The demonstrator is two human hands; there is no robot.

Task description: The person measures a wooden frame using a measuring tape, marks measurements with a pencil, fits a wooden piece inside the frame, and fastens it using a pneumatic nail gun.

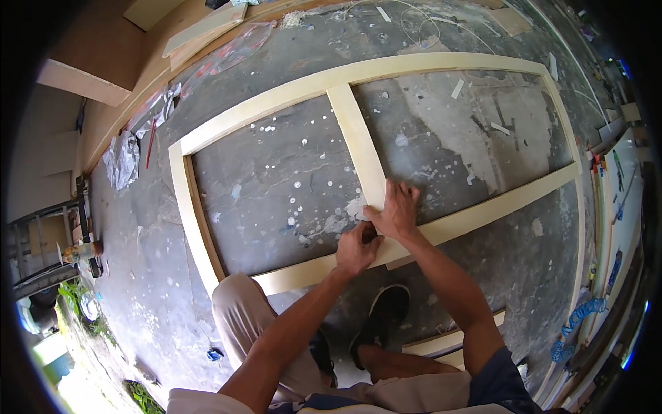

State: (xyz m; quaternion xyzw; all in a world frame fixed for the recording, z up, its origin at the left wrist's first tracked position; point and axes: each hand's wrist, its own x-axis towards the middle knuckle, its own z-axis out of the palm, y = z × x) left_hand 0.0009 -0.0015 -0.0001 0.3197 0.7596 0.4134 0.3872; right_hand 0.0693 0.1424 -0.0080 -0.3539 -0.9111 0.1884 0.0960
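Note:
A pale wooden frame (296,276) lies on the grey floor, with a crosspiece (355,138) running between its far and near rails. My right hand (394,210) grips the near end of the crosspiece, its fingers wrapped over the wood where it meets the near rail. Just left of it, my left hand (356,248) is closed at the same joint, pressed around a small dark thing I cannot make out. The two hands almost touch. My left knee is beside the near rail at the frame's left corner.
Crumpled foil (124,162) and a red stick (149,145) lie left of the frame. Boards (207,31) are at the upper left. A drill (81,252) lies at the far left. A blue coiled hose (583,314) and long strips stand at the right. Wood pieces (441,343) lie near my feet.

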